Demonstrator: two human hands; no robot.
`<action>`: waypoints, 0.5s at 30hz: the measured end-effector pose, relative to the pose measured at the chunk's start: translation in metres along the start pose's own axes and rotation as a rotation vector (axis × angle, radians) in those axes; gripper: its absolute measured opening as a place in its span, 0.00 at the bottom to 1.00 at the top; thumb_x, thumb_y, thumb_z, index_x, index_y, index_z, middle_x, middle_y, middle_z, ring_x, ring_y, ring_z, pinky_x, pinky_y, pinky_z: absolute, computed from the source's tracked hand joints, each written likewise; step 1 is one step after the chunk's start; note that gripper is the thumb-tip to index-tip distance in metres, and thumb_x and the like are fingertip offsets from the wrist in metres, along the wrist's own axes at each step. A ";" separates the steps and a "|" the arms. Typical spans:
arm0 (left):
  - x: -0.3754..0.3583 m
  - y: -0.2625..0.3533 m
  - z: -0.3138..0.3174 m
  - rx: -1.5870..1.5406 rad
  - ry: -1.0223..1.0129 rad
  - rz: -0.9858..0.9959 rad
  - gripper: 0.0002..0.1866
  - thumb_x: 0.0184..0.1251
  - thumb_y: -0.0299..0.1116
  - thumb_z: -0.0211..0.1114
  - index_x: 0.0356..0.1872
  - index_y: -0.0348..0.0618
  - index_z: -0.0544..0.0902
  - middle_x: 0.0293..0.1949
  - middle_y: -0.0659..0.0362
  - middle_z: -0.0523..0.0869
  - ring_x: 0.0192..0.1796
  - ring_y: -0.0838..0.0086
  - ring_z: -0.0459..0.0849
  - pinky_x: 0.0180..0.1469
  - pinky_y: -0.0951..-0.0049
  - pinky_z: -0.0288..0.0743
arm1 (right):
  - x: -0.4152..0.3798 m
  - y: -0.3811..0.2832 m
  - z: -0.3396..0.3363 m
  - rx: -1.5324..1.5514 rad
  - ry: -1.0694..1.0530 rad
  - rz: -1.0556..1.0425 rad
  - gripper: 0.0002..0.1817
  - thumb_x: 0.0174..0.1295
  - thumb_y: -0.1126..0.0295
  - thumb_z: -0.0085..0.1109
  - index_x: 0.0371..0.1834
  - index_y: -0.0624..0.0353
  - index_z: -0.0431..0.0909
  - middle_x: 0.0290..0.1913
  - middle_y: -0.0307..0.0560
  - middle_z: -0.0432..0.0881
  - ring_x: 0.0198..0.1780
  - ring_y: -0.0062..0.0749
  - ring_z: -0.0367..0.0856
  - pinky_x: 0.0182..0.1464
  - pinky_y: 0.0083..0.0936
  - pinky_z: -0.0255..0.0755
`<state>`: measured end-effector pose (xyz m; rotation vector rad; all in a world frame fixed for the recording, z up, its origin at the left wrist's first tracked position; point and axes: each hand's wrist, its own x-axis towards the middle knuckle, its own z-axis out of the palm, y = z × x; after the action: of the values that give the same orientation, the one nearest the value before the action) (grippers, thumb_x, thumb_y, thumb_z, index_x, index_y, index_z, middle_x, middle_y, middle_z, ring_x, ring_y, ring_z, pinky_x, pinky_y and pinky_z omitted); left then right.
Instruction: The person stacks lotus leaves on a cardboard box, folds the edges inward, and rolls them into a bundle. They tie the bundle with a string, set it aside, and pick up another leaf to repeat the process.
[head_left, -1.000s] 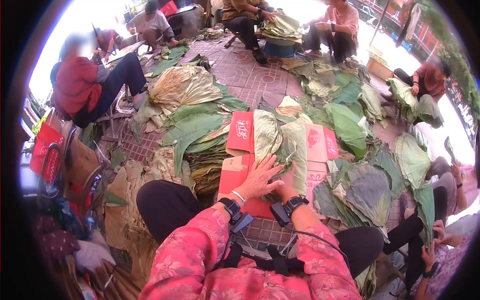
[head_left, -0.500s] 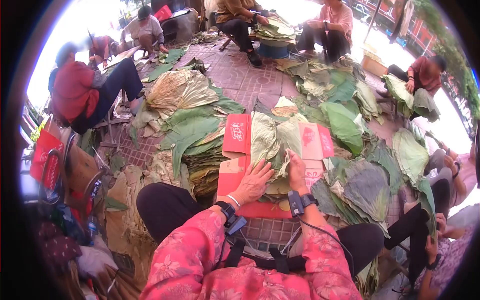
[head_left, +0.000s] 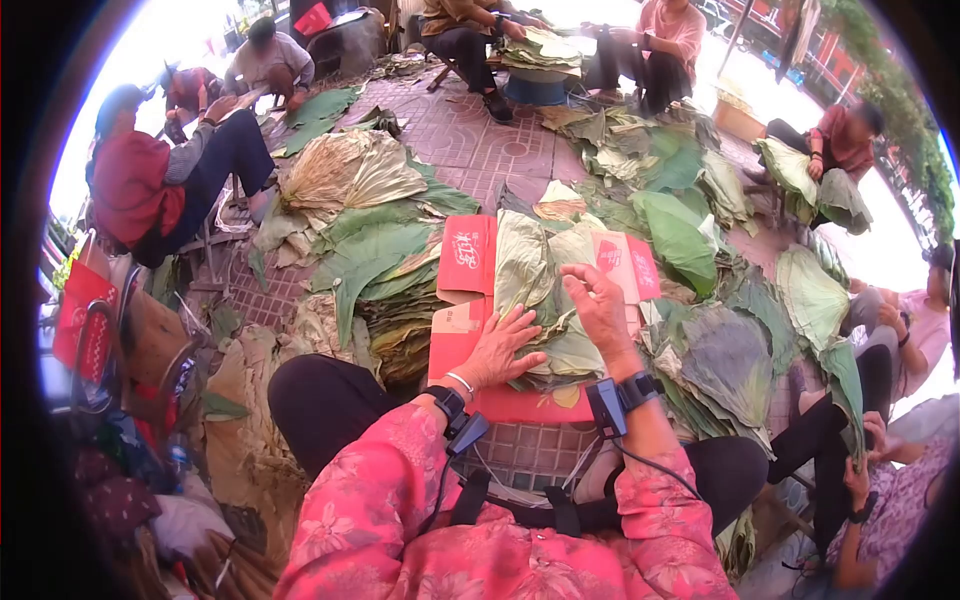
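Shifted toward one o'clock, the right hand point(head_left: 600, 310) curls, grasp unclear, while the left hand point(head_left: 503, 346) splays released on leaves point(head_left: 522, 258), seemingly flattening, next needing steady pressure.

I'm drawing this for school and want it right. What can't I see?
All in the head view:
The bit of the pale leaves under the left hand: that hand covers it.
Whether the right hand pinches anything: its curled fingers hide that.
The middle of the red cardboard: the leaves cover it.
The head of the patterned-shirt person: cut off by the dark rim.
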<state>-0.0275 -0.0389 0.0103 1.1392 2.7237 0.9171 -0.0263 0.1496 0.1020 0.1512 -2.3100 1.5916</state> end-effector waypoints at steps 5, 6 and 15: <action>0.007 -0.015 0.009 -0.319 0.023 -0.134 0.21 0.66 0.46 0.54 0.57 0.50 0.75 0.64 0.54 0.68 0.72 0.63 0.55 0.69 0.51 0.43 | -0.028 0.031 0.015 -0.722 -0.345 -0.073 0.07 0.52 0.70 0.60 0.33 0.60 0.78 0.32 0.51 0.79 0.38 0.45 0.78 0.41 0.32 0.71; 0.008 -0.017 0.010 -0.278 0.019 -0.113 0.20 0.64 0.43 0.56 0.57 0.50 0.75 0.64 0.54 0.69 0.71 0.64 0.56 0.69 0.51 0.44 | -0.041 0.040 0.013 -0.620 -0.391 0.088 0.08 0.47 0.70 0.62 0.29 0.59 0.76 0.30 0.51 0.77 0.37 0.49 0.75 0.40 0.37 0.70; 0.008 0.010 -0.006 0.223 0.152 -0.027 0.41 0.50 0.34 0.66 0.67 0.45 0.57 0.69 0.53 0.57 0.73 0.64 0.51 0.69 0.57 0.47 | -0.061 0.053 0.014 -0.509 -0.279 0.116 0.13 0.44 0.67 0.66 0.33 0.58 0.77 0.33 0.48 0.77 0.38 0.45 0.78 0.41 0.32 0.72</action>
<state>-0.0286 -0.0316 0.0223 1.1034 3.0204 0.7407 0.0136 0.1505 0.0305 0.1220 -2.9064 1.0280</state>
